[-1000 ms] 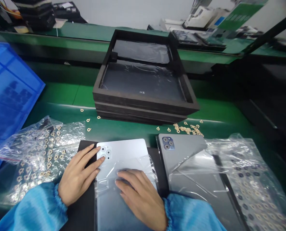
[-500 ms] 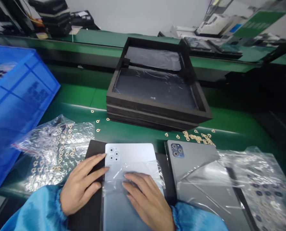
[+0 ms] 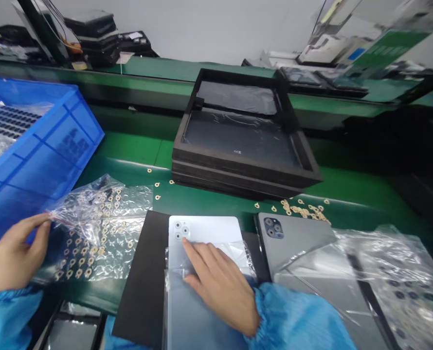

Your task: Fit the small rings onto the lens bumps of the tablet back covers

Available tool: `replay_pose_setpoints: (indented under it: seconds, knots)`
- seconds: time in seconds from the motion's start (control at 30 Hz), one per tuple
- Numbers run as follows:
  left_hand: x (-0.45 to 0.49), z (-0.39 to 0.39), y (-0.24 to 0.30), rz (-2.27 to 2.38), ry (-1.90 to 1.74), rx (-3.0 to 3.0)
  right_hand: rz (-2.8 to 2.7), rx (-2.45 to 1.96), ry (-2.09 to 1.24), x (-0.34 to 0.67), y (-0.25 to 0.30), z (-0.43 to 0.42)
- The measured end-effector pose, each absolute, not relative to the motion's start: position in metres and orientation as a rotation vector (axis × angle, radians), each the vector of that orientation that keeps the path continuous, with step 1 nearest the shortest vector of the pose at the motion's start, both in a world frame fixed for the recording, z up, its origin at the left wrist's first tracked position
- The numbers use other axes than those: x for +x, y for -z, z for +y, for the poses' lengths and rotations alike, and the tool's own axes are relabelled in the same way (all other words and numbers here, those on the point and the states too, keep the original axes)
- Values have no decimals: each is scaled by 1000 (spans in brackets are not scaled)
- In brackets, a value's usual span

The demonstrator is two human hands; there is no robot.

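A light-blue tablet [image 3: 205,228] lies back up on a black board [image 3: 143,272], its camera block at the upper left corner and clear film over the lower part. My right hand [image 3: 220,282] rests on it with fingers stretched, the index fingertip at the camera block. At the left, my left hand [image 3: 19,253] pinches the edge of a clear plastic bag [image 3: 81,214] between thumb and finger. Bubble wrap [image 3: 110,262] holding rows of small tan rings lies beside and partly under the bag.
A grey tablet [image 3: 307,238] with loose film lies to the right, beside another plastic bag [image 3: 395,253] of small parts. Loose tan rings [image 3: 304,211] lie behind it. Stacked black foam trays [image 3: 245,170] stand at the back; a blue crate [image 3: 63,141] is at the left.
My left hand has left the light-blue tablet's edge, moved left and taken hold of the bag's edge. My right index finger has come up to the camera block. The view has shifted slightly.
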State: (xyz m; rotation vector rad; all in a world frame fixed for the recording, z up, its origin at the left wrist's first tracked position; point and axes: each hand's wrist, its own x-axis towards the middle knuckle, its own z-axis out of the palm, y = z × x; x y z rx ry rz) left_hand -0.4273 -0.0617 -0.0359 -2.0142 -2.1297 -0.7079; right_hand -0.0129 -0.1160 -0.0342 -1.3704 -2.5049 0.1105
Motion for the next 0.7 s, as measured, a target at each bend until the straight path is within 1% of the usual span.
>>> replay_pose_setpoints:
  seconds: [0.1,0.2,0.33,0.5,0.7]
  knots:
    - [-408,-49,31,-2143,686,-2110,-2587,-1401,-34,-23,36,-105]
    - [-398,-37,30,-2158,567,-2299,-2630,-1384,80,-28,41,-101]
    - [-393,-13,37,-2191,503,-2416,-2657,-1317,206,-28,47,-102]
    - [-392,10,58,-2244,556,-2394,-2637,-1267,248,-26,50,-103]
    - [-398,16,76,-2270,535,-2400,-2596,-1265,239,-27,52,-104]
